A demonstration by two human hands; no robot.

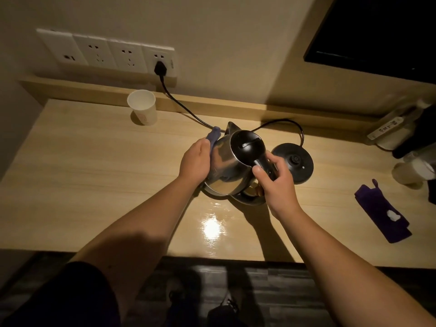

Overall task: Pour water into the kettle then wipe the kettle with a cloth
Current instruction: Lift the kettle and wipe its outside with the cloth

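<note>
A steel kettle (227,171) with a black lid stands off its base, on the wooden table (94,185) in the middle of the head view. My right hand (276,182) grips its black handle. My left hand (195,161) presses a bluish-purple cloth (213,135) against the kettle's left side; the cloth sticks out above my fingers near the spout. Most of the cloth is hidden under my hand.
The black kettle base (295,161) sits just right of the kettle, its cord running to a wall socket (160,64). A white paper cup (142,107) stands at the back left. A second purple cloth (382,211) lies at the right, with bottles and jars behind it.
</note>
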